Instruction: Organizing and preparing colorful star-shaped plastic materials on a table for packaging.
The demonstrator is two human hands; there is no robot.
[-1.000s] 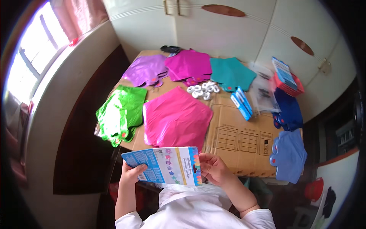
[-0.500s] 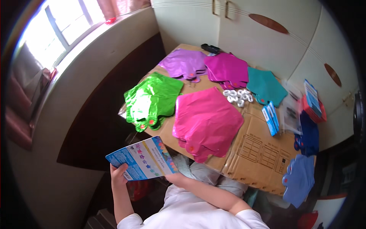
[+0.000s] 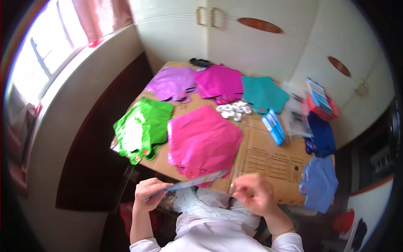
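My left hand grips one end of a thin printed card, its thumb on top. The card is tilted nearly edge-on, above my lap and the table's front edge. My right hand is to the right of the card, apart from it, with curled fingers smeared by motion. Thumb and forefinger seem pinched; whatever lies between them is too blurred to make out. Just beyond the card lies a stack of pink foil shapes. Left of it sits a shiny green stack.
Lilac, magenta and teal stacks line the cardboard's back, near small white rings. Rightward are blue packets, a clear bag, a red box, and dark blue and light blue stacks.
The card has turned from facing me to nearly edge-on and moved right. My right hand has left its edge and moved right. The view has shifted, so the table appears further left.
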